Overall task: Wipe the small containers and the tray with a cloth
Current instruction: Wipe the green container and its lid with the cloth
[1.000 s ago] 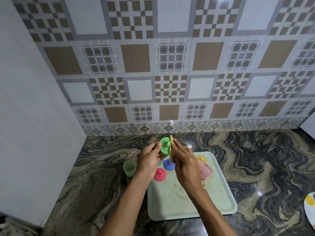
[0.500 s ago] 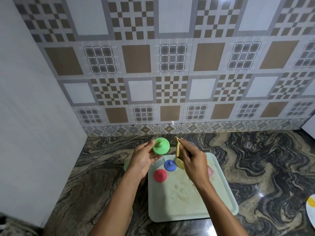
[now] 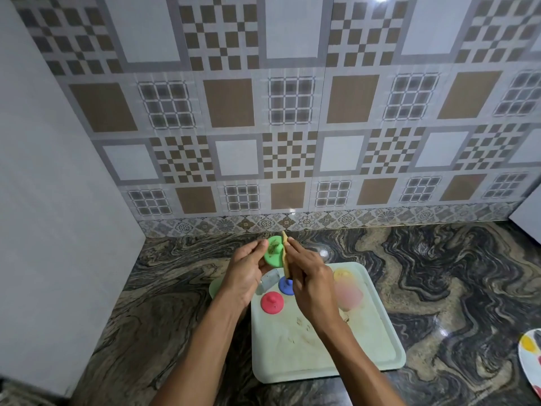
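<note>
My left hand [image 3: 247,269] holds a small green lid [image 3: 273,251] up above the counter, its soiled face turned toward me. My right hand [image 3: 310,278] grips a thin yellow cloth [image 3: 285,253] and presses it edge-on against the lid's right side. Below lies a pale green tray [image 3: 366,353] with brown smears in its middle. On the tray sit a red lid [image 3: 272,302], a blue lid [image 3: 285,285], a pink container [image 3: 348,294] and a yellow one [image 3: 341,273], both partly behind my right hand.
A pale green cup [image 3: 215,287] stands on the marble counter [image 3: 439,273] left of the tray, mostly hidden by my left wrist. A greyish cylinder [image 3: 268,281] shows between my hands. A patterned plate [image 3: 531,356] pokes in at the right edge. Tiled wall behind, white panel at left.
The green lid and the cloth were apart half a second ago; now they are pressed together again, with the lid's soiled face turned toward me.
</note>
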